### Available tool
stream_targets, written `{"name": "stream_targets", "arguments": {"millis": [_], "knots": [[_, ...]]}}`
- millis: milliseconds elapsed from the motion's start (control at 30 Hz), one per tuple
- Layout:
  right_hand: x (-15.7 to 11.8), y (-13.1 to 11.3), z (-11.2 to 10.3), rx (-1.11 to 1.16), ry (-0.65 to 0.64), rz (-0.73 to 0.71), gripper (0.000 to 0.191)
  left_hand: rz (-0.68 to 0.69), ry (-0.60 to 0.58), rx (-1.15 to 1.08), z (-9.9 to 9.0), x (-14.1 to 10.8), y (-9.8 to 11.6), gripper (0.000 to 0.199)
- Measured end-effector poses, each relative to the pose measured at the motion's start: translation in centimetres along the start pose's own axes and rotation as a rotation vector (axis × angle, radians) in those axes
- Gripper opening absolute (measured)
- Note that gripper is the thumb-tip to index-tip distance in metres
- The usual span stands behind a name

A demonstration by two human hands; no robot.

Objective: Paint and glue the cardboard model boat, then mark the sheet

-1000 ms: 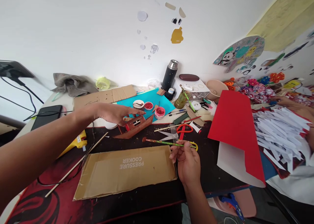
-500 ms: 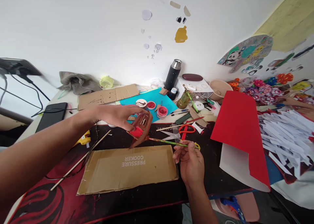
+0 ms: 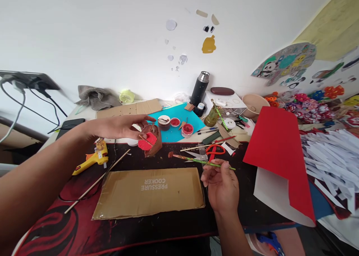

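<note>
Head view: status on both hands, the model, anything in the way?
Left hand holding brown model, red ribbed end showing. Right hand holding paintbrush, bristles apart from model. Cardboard panel near, not between them.

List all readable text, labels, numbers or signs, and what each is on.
"PRESSURE COOKER": cardboard piece, upside down in this view.
Dark mat: lettering near the back edge, partly covered, not reliably readable.
Yellow glue gun: pale label, too small to read.
No numbers legible.
</note>
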State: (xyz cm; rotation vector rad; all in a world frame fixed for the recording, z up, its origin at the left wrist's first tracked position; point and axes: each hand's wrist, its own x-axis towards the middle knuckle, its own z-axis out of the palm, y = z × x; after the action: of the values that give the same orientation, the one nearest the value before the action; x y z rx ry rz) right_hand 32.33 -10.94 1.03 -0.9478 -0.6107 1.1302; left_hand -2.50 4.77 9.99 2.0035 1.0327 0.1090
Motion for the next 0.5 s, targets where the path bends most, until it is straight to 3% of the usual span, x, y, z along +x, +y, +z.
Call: {"name": "stream_targets", "arguments": {"millis": [300,500], "knots": [[-0.3,0.0,2.5,0.018,-0.135,-0.022,0.042,-0.058,0.110,0.006,0.4,-0.5,-2.4,0.069],[-0.8,0.2,3.2,0.004,-0.165,-0.007,0.043,-0.040,0.104,-0.009,0.7,-0.4,-1.7,0.076]]}}
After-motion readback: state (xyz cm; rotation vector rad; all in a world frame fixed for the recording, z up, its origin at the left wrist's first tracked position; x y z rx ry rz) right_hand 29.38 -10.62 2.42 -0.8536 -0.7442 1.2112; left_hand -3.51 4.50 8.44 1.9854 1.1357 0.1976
